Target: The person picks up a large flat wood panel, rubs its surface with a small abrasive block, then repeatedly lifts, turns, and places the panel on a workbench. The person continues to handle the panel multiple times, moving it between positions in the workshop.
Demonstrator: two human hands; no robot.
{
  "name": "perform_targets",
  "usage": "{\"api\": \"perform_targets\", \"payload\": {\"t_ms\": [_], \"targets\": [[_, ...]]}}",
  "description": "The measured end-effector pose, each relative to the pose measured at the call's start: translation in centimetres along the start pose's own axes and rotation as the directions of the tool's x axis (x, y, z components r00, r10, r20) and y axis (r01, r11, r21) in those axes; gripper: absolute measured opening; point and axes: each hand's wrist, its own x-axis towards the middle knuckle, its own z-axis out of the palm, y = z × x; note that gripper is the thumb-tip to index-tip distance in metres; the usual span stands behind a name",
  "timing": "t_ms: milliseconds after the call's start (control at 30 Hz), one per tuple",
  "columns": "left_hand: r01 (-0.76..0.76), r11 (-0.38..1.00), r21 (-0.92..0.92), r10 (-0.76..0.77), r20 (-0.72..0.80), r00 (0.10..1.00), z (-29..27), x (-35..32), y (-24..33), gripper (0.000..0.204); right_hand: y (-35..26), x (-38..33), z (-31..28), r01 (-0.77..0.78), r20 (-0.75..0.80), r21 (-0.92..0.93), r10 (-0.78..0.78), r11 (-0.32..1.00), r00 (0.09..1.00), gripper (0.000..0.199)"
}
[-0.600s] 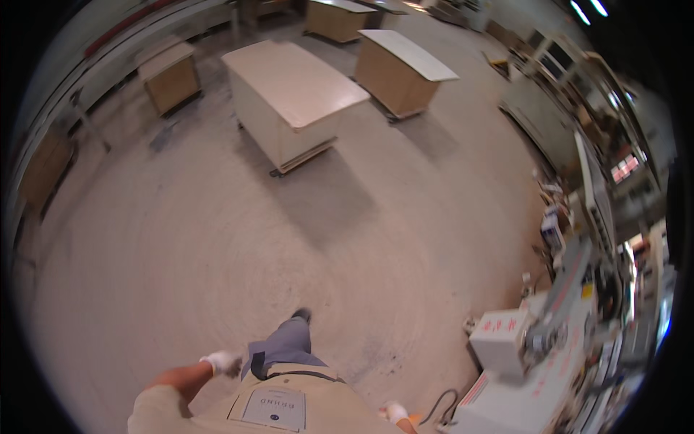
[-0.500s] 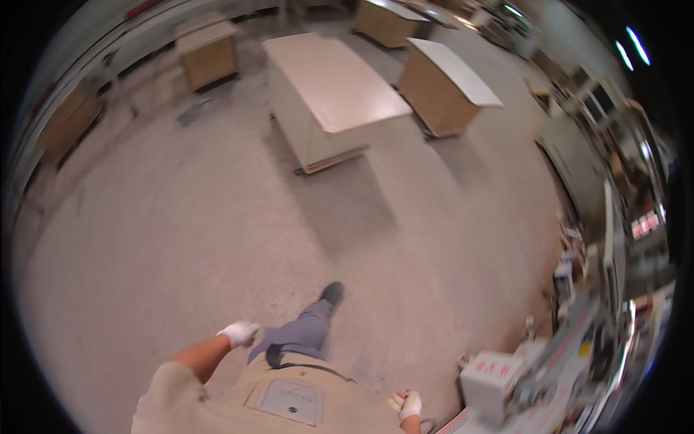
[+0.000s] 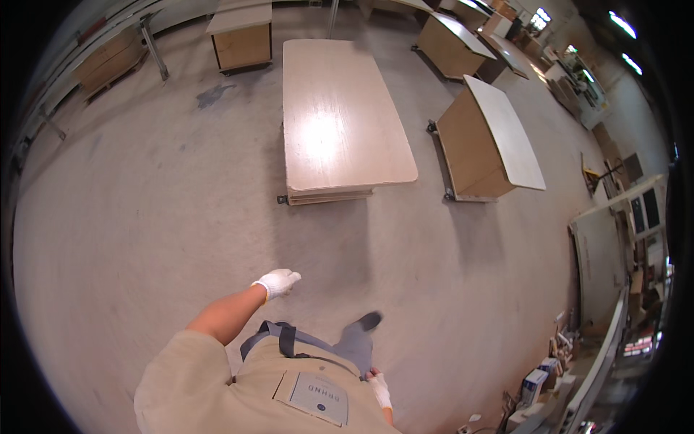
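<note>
My left hand [image 3: 279,282], in a white knit glove, is stretched forward over the concrete floor, short of the near end of a stack of pale boards [image 3: 336,116]. Its fingers are loosely bent and somewhat apart, with nothing visible in them. My right hand [image 3: 379,389] hangs low beside my right leg, also in a white glove, its fingertips looking bare. Those fingers are slackly curled and no object shows in them. Neither hand touches anything around it.
The board stack rests on a low wheeled base [image 3: 282,200]. To its right stands a second wheeled stack [image 3: 499,134], with further stacks behind. A panel-covered machine [image 3: 601,267] and small boxes [image 3: 533,387] line the right side. A metal frame post [image 3: 154,49] rises at far left.
I have walked forward, so the board stacks appear nearer. My left hand has swung forward and my right hand back toward my leg. The white box at lower right has left the view.
</note>
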Motion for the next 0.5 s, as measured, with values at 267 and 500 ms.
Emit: {"api": "perform_targets", "payload": {"t_ms": [267, 500], "targets": [[0.173, 0.889, 0.424, -0.17, -0.044, 0.984, 13.0, -0.6, 3.8, 0.055, -2.9, 20.3, -21.6, 0.137, 0.082, 0.026, -0.139, 0.99, 0.987, 0.054], [0.419, 0.853, -0.312, -0.425, 0.053, 0.904, 24.9, 2.8, 8.7, 0.05, -11.4, 31.1, -35.7, 0.078, 0.201, -0.125, -0.052, 0.989, 0.978, 0.046]]}}
